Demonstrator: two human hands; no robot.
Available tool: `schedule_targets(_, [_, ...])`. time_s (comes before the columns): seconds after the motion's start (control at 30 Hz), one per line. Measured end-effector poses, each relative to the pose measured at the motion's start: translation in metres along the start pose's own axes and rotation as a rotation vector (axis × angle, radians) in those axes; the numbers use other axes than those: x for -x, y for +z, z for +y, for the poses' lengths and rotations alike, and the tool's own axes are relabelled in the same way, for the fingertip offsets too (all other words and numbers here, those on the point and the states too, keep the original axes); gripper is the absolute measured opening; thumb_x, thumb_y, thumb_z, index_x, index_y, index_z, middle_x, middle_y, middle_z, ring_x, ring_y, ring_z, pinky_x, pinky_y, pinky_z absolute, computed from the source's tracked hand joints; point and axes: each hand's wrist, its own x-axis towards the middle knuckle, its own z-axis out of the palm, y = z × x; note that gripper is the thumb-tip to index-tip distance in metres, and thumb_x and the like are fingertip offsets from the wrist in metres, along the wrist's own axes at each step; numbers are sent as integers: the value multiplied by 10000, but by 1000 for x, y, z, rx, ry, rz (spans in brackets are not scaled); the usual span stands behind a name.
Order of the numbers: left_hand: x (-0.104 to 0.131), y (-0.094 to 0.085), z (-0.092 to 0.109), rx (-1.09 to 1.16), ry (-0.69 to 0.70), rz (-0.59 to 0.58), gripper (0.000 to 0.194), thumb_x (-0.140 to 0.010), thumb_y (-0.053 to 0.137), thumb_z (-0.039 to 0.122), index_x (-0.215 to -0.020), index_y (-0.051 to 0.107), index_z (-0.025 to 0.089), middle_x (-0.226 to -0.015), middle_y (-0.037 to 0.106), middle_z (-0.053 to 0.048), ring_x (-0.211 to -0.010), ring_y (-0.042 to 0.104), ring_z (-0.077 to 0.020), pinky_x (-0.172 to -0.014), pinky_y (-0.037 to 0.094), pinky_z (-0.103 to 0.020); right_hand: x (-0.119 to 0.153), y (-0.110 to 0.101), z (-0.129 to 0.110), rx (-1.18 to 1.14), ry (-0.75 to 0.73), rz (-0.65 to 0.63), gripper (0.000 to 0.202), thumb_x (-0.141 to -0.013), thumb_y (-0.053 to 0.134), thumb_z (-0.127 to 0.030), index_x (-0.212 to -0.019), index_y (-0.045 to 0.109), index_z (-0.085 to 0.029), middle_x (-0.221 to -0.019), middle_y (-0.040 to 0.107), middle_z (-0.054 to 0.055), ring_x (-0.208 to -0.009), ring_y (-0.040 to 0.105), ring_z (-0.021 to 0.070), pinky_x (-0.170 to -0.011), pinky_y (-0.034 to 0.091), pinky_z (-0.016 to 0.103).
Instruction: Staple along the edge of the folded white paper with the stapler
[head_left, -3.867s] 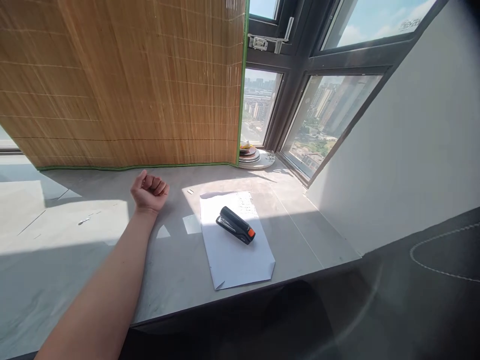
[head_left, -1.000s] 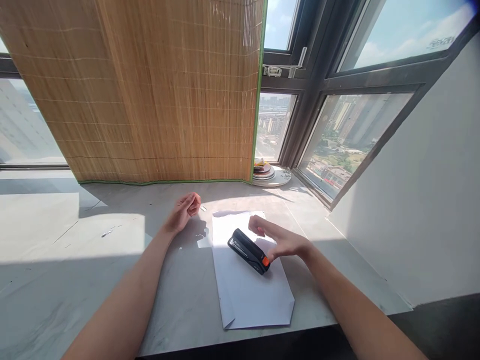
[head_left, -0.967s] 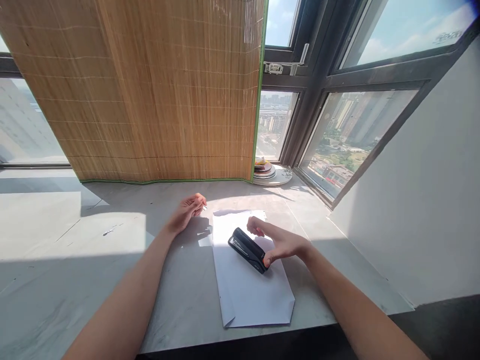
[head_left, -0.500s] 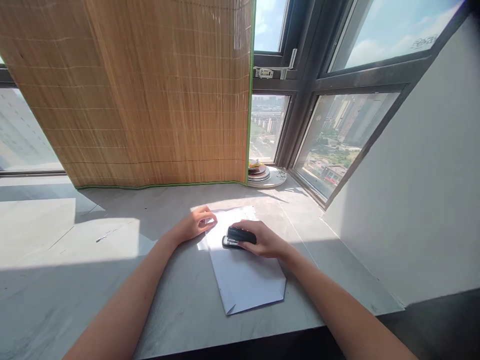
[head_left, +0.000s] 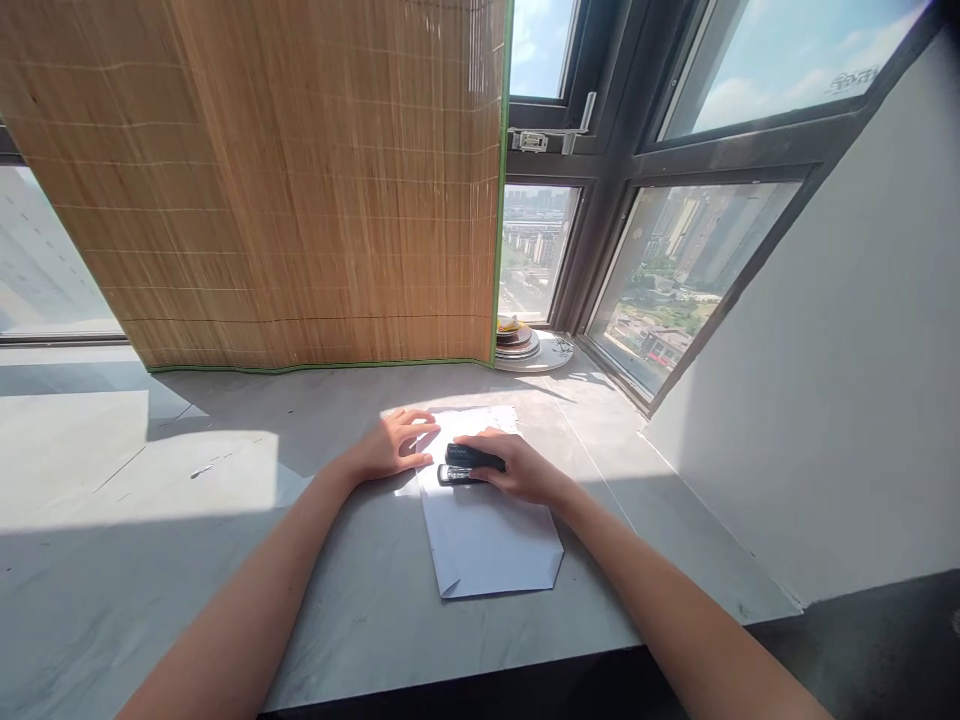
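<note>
Bamboo blind [head_left: 307,190] hangs behind, partly hiding stacked plates [head_left: 519,346] near window frame [head_left: 609,165]. Paper [head_left: 491,550] on grey sill [head_left: 367,610]. Right hand [head_left: 519,470] grips stapler [head_left: 471,456] over paper, hiding its rear; left hand [head_left: 391,445] open at paper's left edge. Earlier: stapler lay untouched, left hand fisted, off paper.

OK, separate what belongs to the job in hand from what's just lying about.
In use:
black stapler, gripped by the right hand
white paper, left hand at its edge

Just about:
stacked plates
bamboo blind, hanging
</note>
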Motion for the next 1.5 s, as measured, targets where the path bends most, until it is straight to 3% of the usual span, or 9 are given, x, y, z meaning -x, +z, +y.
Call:
schedule_targets(0.17, [2, -5, 4, 60, 4, -7, 376, -924, 699, 402, -1292, 734, 337, -1397, 626, -54, -1286, 567, -283, -1146, 410, -452, 4, -24, 4, -80, 62, 240, 233, -1003, 603, -308, -1048, 817, -226, -841, 707, 47, -800, 609, 190, -732, 475, 322])
schedule_targets(0.3, [2, -7, 6, 118, 1, 4, 305, -909, 709, 406, -1194, 771, 318, -1326, 632, -59, -1140, 622, -247, -1010, 499, -384, 16, -41, 10, -153, 159, 250, 327, -912, 575, -234, -640, 750, -182, -550, 502, -13, -549, 389, 118, -544, 275, 281])
schedule_targets(0.67, [0, -1, 2, 249, -97, 76, 302, -1002, 573, 455, -1068, 781, 245, -1106, 615, -62, -749, 579, -138, -755, 522, -322, 20, -39, 14, -162, 187, 170, 369, -832, 612, -201, -492, 471, -181, -565, 310, -47, -578, 254, 97, -563, 173, 298])
schedule_targets(0.83, [-1, -1, -3, 270, -138, 137, 300, -1006, 554, 435, -1017, 779, 237, -1099, 640, -81, -747, 568, -156, -741, 524, -344, 24, -38, 18, -166, 213, 149, 485, -847, 630, -209, -525, 268, -196, -607, 222, -56, -603, 192, 97, -578, 141, 309])
schedule_targets(1.07, [-1, -2, -4, 308, -184, 167, 357, -1024, 491, 436, -1027, 781, 227, -1068, 648, -78, -719, 569, -157, -700, 495, -333, 23, -34, 11, -93, 204, 194, 434, -936, 615, -306, -537, 485, -195, -577, 366, -38, -588, 310, 117, -575, 247, 288])
schedule_targets(1.17, [-2, -3, -2, 319, -222, 229, 349, -1014, 486, 426, -996, 767, 219, -1014, 651, -70, -676, 546, -153, -672, 470, -330, 15, -30, 3, -101, 191, 243, 309, -975, 633, -430, -773, 681, -201, -771, 609, 24, -727, 498, 171, -694, 422, 313])
schedule_targets(1.27, [-6, -1, 2, 394, -280, 378, 309, -988, 497, 406, -924, 727, 211, -904, 652, -56, -732, 572, -176, -657, 448, -310, 7, -22, -1, -105, 108, 64, 370, -885, 772, -507, -1112, 721, -219, -1094, 699, 89, -951, 595, 233, -848, 506, 373])
schedule_targets(1.37, [-11, 2, 13, 562, -434, 533, 273, -974, 472, 392, -861, 645, 214, -666, 546, 8, -586, 492, -146, -557, 372, -276, 3, -11, -3, -54, 93, -49, 448, -849, 823, -395, -1241, 687, -229, -1146, 708, 88, -1010, 635, 246, -880, 524, 377])
schedule_targets(1.5, [-14, 6, 35, 728, -566, 585, 214, -918, 493, 319, -739, 547, 215, -520, 406, 49, -464, 354, -115, -479, 274, -257, 2, -2, -8, 24, 30, 89, 249, -861, 760, -244, -1106, 724, -228, -926, 725, 41, -818, 631, 205, -742, 519, 340])
